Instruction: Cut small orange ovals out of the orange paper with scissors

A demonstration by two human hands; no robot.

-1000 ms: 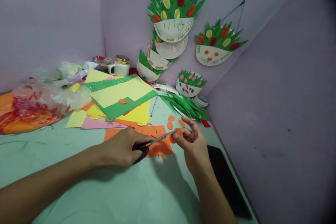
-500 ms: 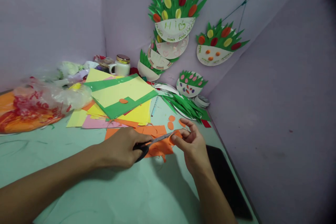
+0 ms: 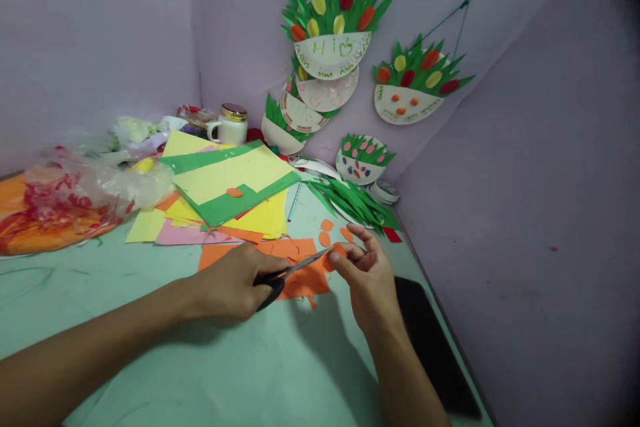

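My left hand (image 3: pixel 233 283) grips the black handles of a pair of scissors (image 3: pixel 303 264), whose blades point right. Between thumb and fingers, my right hand (image 3: pixel 367 273) pinches a small piece of orange paper (image 3: pixel 332 259). The blade tips meet that piece at its upper edge. Below the scissors lies a larger orange sheet (image 3: pixel 260 250) with thin curled offcuts on it. Just beyond my right fingers rest several small orange paper ovals (image 3: pixel 325 239). One more orange oval (image 3: pixel 235 193) lies on a green and yellow sheet further back.
Stacked coloured paper (image 3: pixel 225 177) covers the back left, beside plastic bags (image 3: pixel 95 187) and a lidded white mug (image 3: pixel 233 127). Green paper strips (image 3: pixel 350 200) lie at the back right. A flat black object (image 3: pixel 435 347) rests by the right edge. Paper-plate baskets (image 3: pixel 334 53) hang on the wall.
The small orange piece has turned slightly in my right fingers, and a trailing bit of orange paper below the blades no longer shows. My left hand and the scissors have barely moved.
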